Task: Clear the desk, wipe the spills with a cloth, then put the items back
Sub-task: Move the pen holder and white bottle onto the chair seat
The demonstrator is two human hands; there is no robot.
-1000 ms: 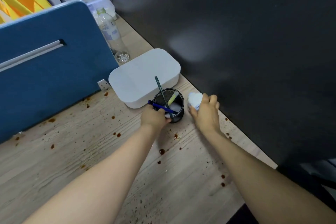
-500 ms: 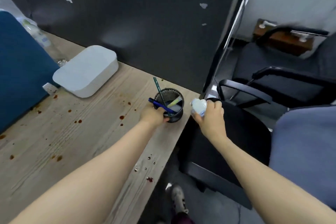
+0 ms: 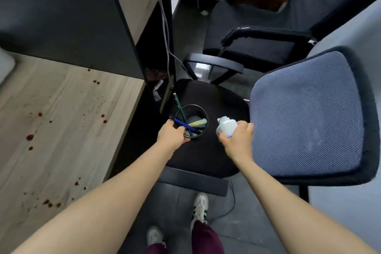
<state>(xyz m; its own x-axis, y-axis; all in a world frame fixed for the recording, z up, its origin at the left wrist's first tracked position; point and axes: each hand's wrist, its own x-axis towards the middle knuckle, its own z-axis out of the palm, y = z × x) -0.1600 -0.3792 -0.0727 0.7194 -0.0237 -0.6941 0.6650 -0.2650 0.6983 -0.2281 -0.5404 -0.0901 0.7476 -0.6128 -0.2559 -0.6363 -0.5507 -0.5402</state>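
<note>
My left hand [image 3: 172, 136] grips the rim of a black mesh pen cup [image 3: 195, 116] that holds a blue pen, a green pencil and a yellow marker. The cup is over the black seat [image 3: 206, 156] of an office chair, off the desk. My right hand [image 3: 239, 138] holds a small white bottle [image 3: 225, 128] above the same seat, just right of the cup. The wooden desk [image 3: 61, 130] lies to the left, dotted with brown spill spots [image 3: 29, 137].
A chair with a blue-grey mesh back [image 3: 309, 117] stands at right, a second black armchair [image 3: 257, 33] behind it. A dark partition [image 3: 72, 16] edges the desk. A cable [image 3: 167, 33] hangs beside the desk leg. My shoes [image 3: 200, 208] are on the floor below.
Both hands have carried the pen cup and the white bottle rightward off the desk and over the black chair seat. The view has swung right, so the white box has left the view.
</note>
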